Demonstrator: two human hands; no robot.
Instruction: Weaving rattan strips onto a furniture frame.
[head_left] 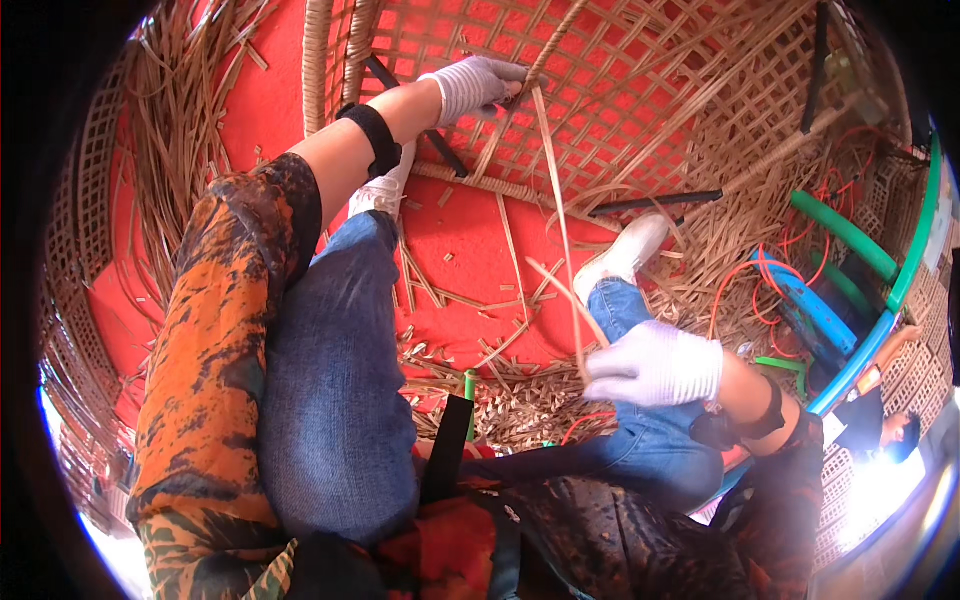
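Note:
A large openwork woven panel (625, 125) of flat tan strips stands before my feet, with wrapped rods along its edges. My left hand (478, 88), in a white knit glove, is closed at the lower end of a wrapped rod (556, 42) that crosses the panel. From that spot a long thin cane strip (556, 190) runs taut down toward me. My right hand (655, 366), gloved too, pinches the strip's near part above my right knee, with its loose tail curling up beside the fingers. The exact grip of the left fingertips is partly hidden.
Bundled strips (185, 150) lie at the left on the red floor (455, 250). Cut scraps (520, 400) litter the ground between my legs. At right are green bars (845, 235), a blue bar (810, 305) and an orange cord (730, 285). Another person (885, 425) is at far right.

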